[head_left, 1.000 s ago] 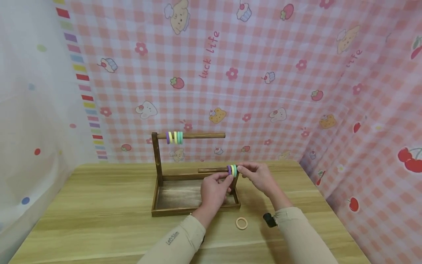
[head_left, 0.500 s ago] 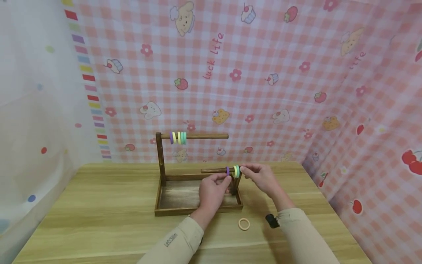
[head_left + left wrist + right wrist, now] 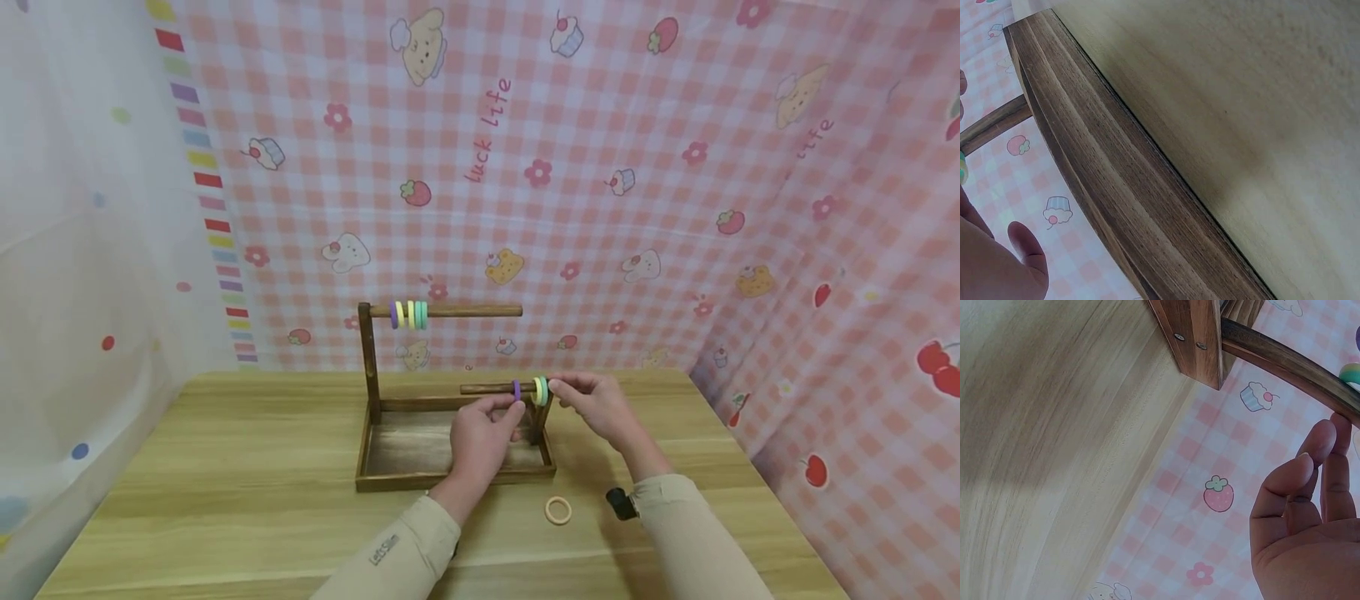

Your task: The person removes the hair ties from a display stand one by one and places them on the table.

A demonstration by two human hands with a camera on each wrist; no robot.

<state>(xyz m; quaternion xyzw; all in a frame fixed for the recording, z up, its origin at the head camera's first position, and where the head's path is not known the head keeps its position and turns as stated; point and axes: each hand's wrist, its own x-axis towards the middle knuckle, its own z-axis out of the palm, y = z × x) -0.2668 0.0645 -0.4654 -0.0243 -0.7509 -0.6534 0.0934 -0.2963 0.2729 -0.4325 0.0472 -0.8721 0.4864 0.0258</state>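
Dark brown wooden rack [image 3: 369, 392]; purple ring [image 3: 517, 390] and green-yellow rings [image 3: 540, 390] on its lower rod; beige ring [image 3: 558, 510] before it; pink gingham backdrop [image 3: 600, 167].

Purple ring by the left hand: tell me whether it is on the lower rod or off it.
On. The purple ring encircles the lower rod, apart from the yellow-green rings; the left hand pinches it.
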